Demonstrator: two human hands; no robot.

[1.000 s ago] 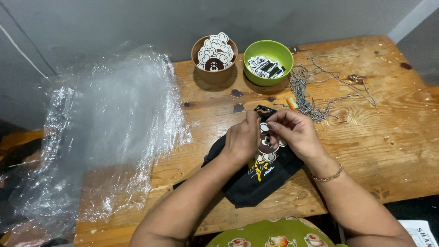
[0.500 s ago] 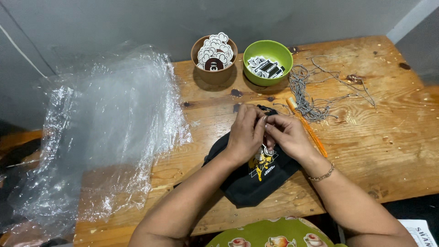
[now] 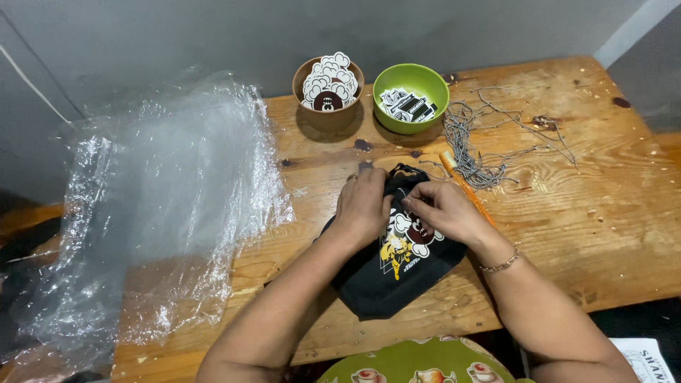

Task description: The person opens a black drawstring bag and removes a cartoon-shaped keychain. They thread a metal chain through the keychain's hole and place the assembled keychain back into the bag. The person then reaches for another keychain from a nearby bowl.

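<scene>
A small black cloth pouch [image 3: 386,276] with a yellow, white and brown cartoon print lies on the wooden table [image 3: 610,213]. My left hand [image 3: 363,206] pinches the pouch's top edge on the left side. My right hand [image 3: 445,211] pinches the same top edge from the right, fingers curled over the print. The pouch's mouth [image 3: 404,172] bunches up between both hands. A thin bracelet circles my right wrist.
A brown bowl [image 3: 328,92] of cartoon stickers and a green bowl [image 3: 411,96] of black-and-white stickers stand at the back. A tangle of thin metal ball chains [image 3: 475,145] and an orange tool [image 3: 464,186] lie to the right. Crumpled clear plastic bags [image 3: 163,206] cover the left.
Both hands have shifted slightly along the pouch's top edge, and the printed figure shows more between them. The pouch stays in the same spot.
</scene>
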